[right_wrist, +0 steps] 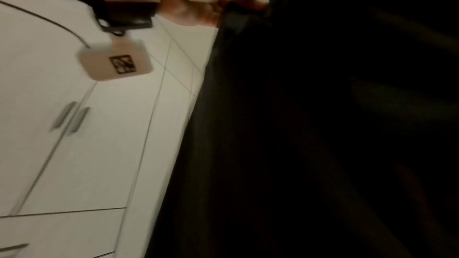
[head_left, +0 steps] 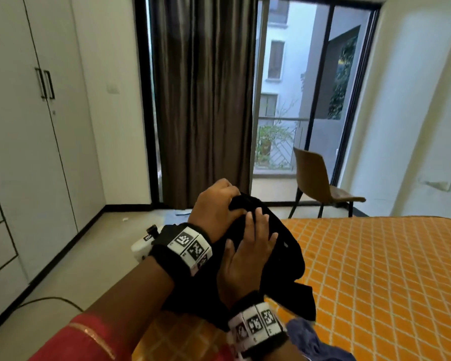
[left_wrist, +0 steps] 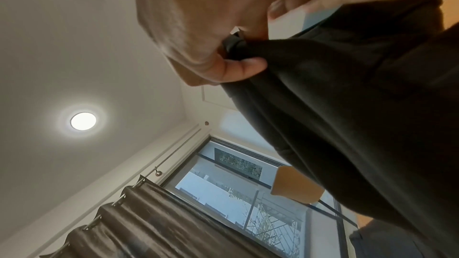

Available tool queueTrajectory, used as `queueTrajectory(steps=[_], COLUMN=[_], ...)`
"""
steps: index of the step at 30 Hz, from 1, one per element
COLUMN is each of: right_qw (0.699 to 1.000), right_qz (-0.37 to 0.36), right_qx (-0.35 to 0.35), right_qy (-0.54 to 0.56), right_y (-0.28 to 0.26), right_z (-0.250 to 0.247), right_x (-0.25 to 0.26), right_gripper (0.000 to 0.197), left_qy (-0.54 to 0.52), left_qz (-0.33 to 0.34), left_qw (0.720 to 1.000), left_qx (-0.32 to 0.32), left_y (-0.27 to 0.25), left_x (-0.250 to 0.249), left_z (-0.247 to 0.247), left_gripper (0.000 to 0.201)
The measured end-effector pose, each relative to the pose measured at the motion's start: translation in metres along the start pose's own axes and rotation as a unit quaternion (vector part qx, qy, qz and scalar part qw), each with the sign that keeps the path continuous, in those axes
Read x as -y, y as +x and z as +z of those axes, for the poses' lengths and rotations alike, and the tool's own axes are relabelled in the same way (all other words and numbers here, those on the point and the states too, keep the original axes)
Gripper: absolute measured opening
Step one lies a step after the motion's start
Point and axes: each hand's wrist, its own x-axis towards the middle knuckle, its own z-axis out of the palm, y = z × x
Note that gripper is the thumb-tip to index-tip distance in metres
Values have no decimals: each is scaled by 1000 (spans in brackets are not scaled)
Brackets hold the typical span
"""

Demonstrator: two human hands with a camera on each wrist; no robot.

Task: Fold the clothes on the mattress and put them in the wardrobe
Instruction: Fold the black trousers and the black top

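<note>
The head view looks forward and down over the mattress (head_left: 375, 269) toward the window (head_left: 297, 87). The left wrist view, close under the black garment (left_wrist: 347, 125), tilts up at that window (left_wrist: 236, 193). The right wrist view, also against the garment (right_wrist: 323, 125), faces the wardrobe (right_wrist: 87, 144).

Both forearms are raised in front of the body, wrists close together, each banded with a marker-printed strap. The left hand (head_left: 216, 204) is held higher and farther out, fingers curled into a closed grip, a bunched fold of black garment (head_left: 271, 254) pinched between thumb and fingers. The right hand (head_left: 248, 251) is laid flat against the same cloth, fingers straight and slightly spread, thumb out to the side. A red sleeve (head_left: 89, 337) is seen on the left arm.
</note>
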Motion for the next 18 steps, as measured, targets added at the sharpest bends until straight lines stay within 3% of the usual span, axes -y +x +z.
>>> queueTrajectory(steps=[3, 7, 14, 18], right_qw=[1000, 996, 996, 974], right_qz=[7, -63, -85, -216], right_qx=[-20, -39, -15, -22], right_qy=[-24, -48, -10, -66], right_y=[40, 101, 190, 249], right_z=[3, 3, 4, -8], right_x=[-17, -26, -10, 16], right_gripper=[61, 64, 65, 47], left_qy=[-17, -52, -74, -149], left_qz=[16, 35, 22, -10], left_qw=[999, 995, 986, 970], left_qx=[-22, -73, -147, -193], left_y=[10, 23, 64, 78], left_x=[-3, -5, -8, 4], left_z=[-13, -37, -88, -109], left_gripper=[22, 23, 23, 25])
